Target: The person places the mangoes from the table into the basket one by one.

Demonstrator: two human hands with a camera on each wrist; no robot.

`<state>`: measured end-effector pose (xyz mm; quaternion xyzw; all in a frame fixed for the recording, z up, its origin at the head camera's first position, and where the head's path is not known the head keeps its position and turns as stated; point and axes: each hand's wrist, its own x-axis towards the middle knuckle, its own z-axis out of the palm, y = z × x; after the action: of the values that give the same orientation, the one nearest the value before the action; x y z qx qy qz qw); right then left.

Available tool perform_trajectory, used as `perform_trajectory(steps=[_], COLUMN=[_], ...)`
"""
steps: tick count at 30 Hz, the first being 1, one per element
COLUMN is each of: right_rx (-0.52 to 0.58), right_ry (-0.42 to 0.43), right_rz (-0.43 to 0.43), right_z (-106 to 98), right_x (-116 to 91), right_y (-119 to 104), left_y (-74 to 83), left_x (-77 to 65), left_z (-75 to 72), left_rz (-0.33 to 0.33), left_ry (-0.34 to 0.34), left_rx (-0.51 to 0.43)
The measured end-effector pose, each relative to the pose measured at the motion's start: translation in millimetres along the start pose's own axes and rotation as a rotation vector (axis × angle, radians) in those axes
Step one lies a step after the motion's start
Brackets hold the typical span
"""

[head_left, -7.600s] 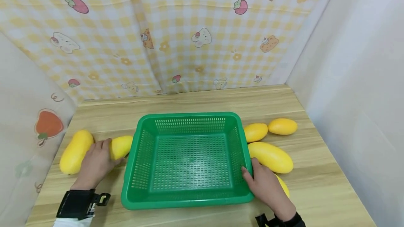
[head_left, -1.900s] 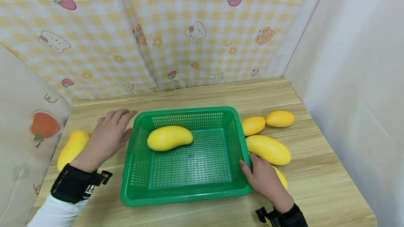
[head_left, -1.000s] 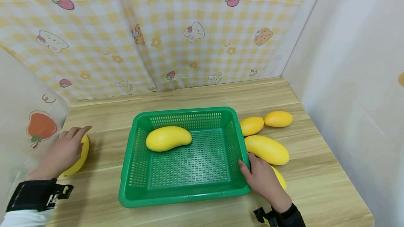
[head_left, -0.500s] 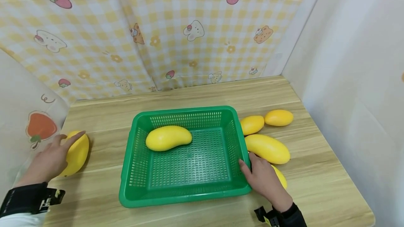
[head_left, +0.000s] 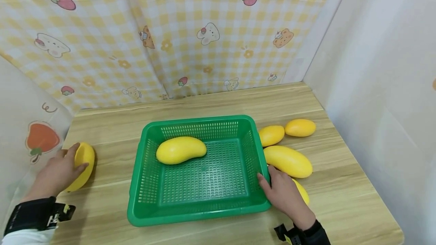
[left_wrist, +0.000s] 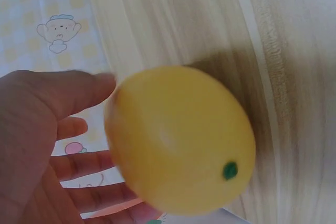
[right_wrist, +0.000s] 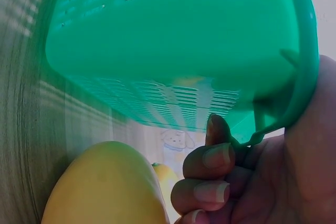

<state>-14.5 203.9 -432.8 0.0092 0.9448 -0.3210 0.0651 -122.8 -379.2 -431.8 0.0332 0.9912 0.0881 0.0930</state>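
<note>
At the table's left side my left hand (head_left: 56,172) holds a yellow mango (head_left: 85,160), thumb on one side and fingers reaching round the other. The left wrist view shows this mango (left_wrist: 181,140) with its green stem spot, the left hand (left_wrist: 58,150) against its end and the fingertips partly hidden behind it. My right hand (head_left: 287,196) grips the right rim of a green plastic basket (head_left: 197,217). From the right wrist view, curled fingers (right_wrist: 207,163) show under the basket's rim. One yellow mango (head_left: 180,150) lies inside the basket, toward its back left.
Right of the basket lie a large yellow mango (head_left: 288,161), two smaller orange-yellow ones (head_left: 271,135), (head_left: 300,127), and another yellow fruit (head_left: 301,191) partly hidden by the right hand. A checked cloth (head_left: 190,48) hangs behind the wooden table (head_left: 327,184); pale walls stand at both sides.
A mango went from the table's left side into the basket. The left hand then moved left to the remaining mango there, its thumb closing onto it. The right hand stays on the basket's rim.
</note>
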Motion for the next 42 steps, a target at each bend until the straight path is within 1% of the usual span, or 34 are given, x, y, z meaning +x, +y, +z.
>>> perform_trajectory(steps=[2,5,11,14,17,21,23,27,31,34,38,42], right_rx=[-0.005,-0.01,-0.015,-0.009,-0.013,-0.024,-0.027,-0.023,-0.024,-0.029,-0.029,-0.024], right_ry=[0.007,0.005,0.004,0.008,0.008,0.011,0.013,0.02,0.027,0.03,0.028,0.018], right_rz=[-0.003,0.003,0.021,0.019,0.021,0.018,0.013,0.0,-0.007,-0.013,-0.014,-0.007], right_z=[0,-1,0,0,0,-1,-1,1,1,1,0,0], right_x=[0,-2,-7,-7,-6,-5,-4,-2,-1,-1,0,0], right_y=[0,1,2,2,1,0,0,1,1,0,0,0], left_y=[-1.0,-2.9,-4.4,-4.8,-5.4,-5.2,-3.4,2.5,11.3,20.0,34.2,51.8], left_x=[2.0,3.0,1.3,1.6,2.4,4.0,4.1,2.2,0.3,0.0,0.4,-1.5], left_z=[-0.1,2.5,11.2,11.8,10.0,8.7,9.5,10.0,4.1,-3.0,-12.9,-21.0], left_rz=[-0.015,-0.05,-0.113,-0.126,-0.144,-0.137,-0.13,-0.103,-0.02,0.049,0.108,0.174], left_ry=[-0.023,-0.038,-0.033,-0.036,-0.06,-0.071,-0.057,0.009,0.105,0.155,0.177,0.21], left_rx=[-0.001,-0.01,-0.026,-0.022,-0.03,-0.053,-0.056,-0.06,-0.07,-0.087,-0.086,-0.043])
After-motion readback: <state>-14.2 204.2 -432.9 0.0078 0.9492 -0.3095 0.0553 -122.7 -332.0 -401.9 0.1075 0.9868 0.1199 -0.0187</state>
